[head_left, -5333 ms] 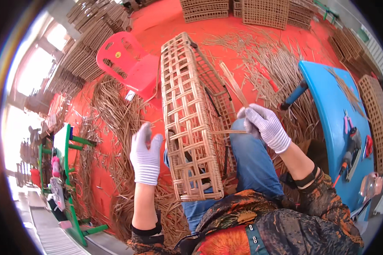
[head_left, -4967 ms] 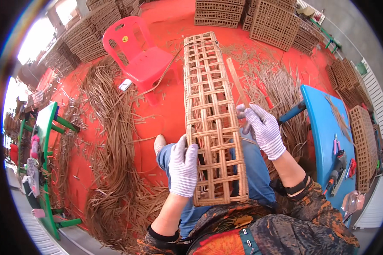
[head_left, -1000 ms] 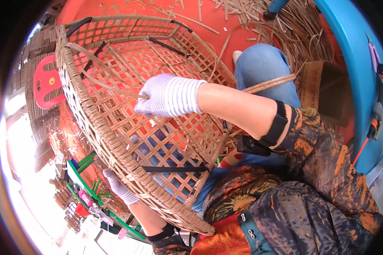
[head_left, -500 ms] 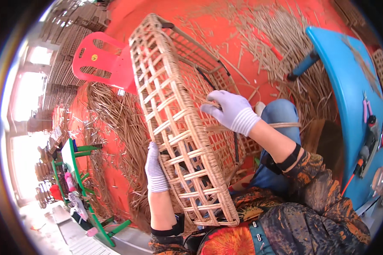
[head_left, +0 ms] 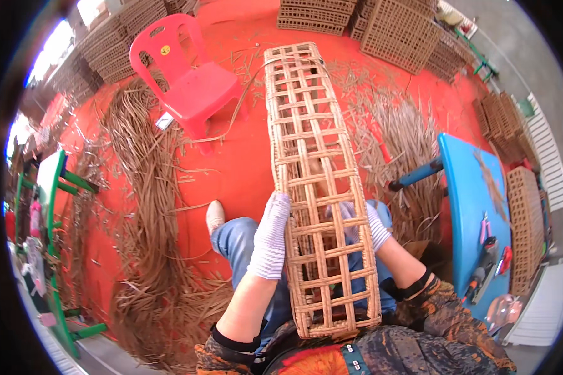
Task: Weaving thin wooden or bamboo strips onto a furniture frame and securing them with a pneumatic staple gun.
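Presently, the person sits with a long, open-lattice wicker basket (head_left: 319, 187) standing on edge across the lap, its far end reaching out over the orange floor (head_left: 244, 162) and its near end resting against the torso. The left hand (head_left: 270, 237), in a white striped glove, lies flat against the basket's left side wall, fingers together and extended upward along the frame, touching it. The right hand (head_left: 363, 225), gloved likewise, sits behind the lattice on the basket's right side; it presses against the weave, but whether its fingers curl around a strip cannot be told, as the lattice covers them. Blue jeans (head_left: 238, 240) show to the left of the basket, with one light shoe (head_left: 215, 215) on the floor just beyond the knee. A red plastic chair (head_left: 187, 81) stands to the upper left, well apart from the basket. Long bundles of brown reed strips (head_left: 144, 206) lie along the floor to the left, and a looser scatter lies to the right. A blue table (head_left: 469, 212) at the right carries small hand tools. Finished wicker baskets (head_left: 394, 31) are stacked along the far edge.
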{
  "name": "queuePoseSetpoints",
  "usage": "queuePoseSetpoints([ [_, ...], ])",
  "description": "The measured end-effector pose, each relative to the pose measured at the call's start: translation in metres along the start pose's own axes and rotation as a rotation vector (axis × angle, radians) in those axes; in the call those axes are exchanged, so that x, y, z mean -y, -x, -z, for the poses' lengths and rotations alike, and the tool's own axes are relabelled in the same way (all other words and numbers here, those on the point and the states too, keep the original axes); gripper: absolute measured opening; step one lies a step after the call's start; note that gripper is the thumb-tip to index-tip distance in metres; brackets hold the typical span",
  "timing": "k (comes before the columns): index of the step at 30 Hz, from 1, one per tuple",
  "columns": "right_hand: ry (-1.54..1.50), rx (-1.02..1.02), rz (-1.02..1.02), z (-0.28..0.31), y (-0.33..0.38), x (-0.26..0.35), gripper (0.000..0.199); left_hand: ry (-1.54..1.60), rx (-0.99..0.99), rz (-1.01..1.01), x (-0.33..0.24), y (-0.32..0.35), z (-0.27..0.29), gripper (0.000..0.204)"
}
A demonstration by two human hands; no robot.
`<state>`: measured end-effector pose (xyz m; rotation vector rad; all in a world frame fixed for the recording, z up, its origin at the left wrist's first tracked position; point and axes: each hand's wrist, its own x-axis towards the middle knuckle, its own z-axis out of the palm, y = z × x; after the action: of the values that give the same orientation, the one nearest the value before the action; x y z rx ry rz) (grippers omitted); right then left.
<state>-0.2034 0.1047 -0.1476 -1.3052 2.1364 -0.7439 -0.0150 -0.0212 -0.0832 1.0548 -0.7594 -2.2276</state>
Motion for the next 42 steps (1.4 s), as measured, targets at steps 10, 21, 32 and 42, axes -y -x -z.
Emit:
queuePoseSetpoints([
  [10, -1.01, 0.101, -0.444, 0.032, 0.025, 0.008, 0.019, -0.433, 0.077, -0.005, 0.022, 0.005, -0.03, 0.084],
  [21, -0.894, 0.094, -0.488, 0.054, 0.029, -0.008, 0.019, -0.136, 0.22, 0.043, 0.03, -0.001, -0.026, 0.085],
  [32, -0.873, 0.112, -0.504, 0.056, 0.019, -0.015, 0.019, 0.172, 0.344, 0.286, 0.026, -0.033, 0.007, 0.059],
  [42, -0.88, 0.106, -0.499, 0.059, 0.013, -0.019, 0.02, 0.043, 0.321, 0.239, 0.011, -0.024, -0.005, 0.071],
])
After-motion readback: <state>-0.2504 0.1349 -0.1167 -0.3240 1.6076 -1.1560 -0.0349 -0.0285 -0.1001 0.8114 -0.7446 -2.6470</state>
